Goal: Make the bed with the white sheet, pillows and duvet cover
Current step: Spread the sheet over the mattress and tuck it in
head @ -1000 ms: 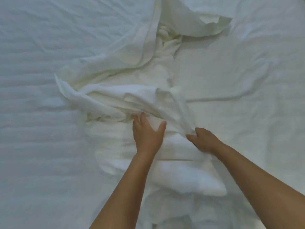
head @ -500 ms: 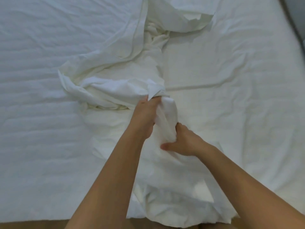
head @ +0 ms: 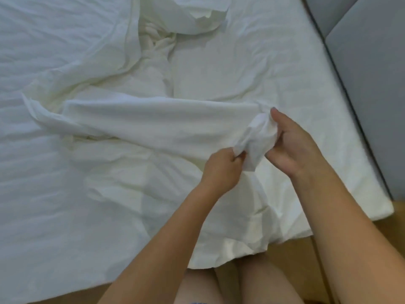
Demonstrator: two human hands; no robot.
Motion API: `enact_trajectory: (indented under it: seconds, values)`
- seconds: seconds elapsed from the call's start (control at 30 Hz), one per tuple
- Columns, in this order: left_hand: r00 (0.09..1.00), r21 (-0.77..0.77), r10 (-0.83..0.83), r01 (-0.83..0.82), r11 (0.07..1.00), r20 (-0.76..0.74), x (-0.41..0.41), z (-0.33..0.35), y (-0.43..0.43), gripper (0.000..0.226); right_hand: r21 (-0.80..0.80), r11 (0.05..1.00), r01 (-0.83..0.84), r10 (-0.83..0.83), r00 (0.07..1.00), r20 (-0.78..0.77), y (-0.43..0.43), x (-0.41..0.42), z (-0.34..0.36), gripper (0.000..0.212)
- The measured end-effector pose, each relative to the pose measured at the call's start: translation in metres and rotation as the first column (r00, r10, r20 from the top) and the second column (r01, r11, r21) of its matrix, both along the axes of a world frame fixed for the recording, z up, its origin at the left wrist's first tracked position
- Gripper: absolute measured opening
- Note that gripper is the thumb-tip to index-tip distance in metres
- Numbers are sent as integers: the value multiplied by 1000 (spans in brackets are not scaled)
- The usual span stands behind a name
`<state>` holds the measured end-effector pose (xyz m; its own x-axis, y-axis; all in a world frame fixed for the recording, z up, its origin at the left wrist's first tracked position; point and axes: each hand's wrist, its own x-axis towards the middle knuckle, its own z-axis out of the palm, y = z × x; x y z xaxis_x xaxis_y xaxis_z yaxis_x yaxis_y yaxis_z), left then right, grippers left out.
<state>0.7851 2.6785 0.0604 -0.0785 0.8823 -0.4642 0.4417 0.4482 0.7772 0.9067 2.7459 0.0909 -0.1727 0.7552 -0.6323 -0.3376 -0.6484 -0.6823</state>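
Both hands hold one bunched-up bit of the crumpled white cloth sheet (head: 153, 128), up off the bed. The left hand (head: 221, 167) has its fingers curled tight and pinches the lower end of the bunch. The right hand (head: 293, 148) is just beside it, palm turned up, with its thumb and fingers curled round the top of the same bunch. From the hands a wide band of the sheet goes off to the left, pulled fairly flat, and ends in a floppy corner near the left side of the bed. More of the sheet lies in a twisted heap farther up the bed, with a big loose fold at the very top. Another part hangs down over the near edge of the bed, in front of the person's bare knees (head: 258, 279). All of it lies on the big white mattress (head: 43, 194), which has soft wrinkles. To the right of the mattress is a grey padded bed frame (head: 368, 73). A brown wooden floor (head: 291, 255) shows along the near edge.
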Motion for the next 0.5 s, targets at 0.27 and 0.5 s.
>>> enact_trajectory:
  seconds: [0.27, 0.5]
  values:
    - [636, 135, 212, -451, 882, 742, 32, 83, 79, 15, 106, 843, -527, 492, 836, 242, -42, 23, -41, 40]
    - [925, 64, 29, -58, 996, 379, 107, 49, 110, 20, -104, 991, 80, -89, 992, -87, 19, 112, -11, 39]
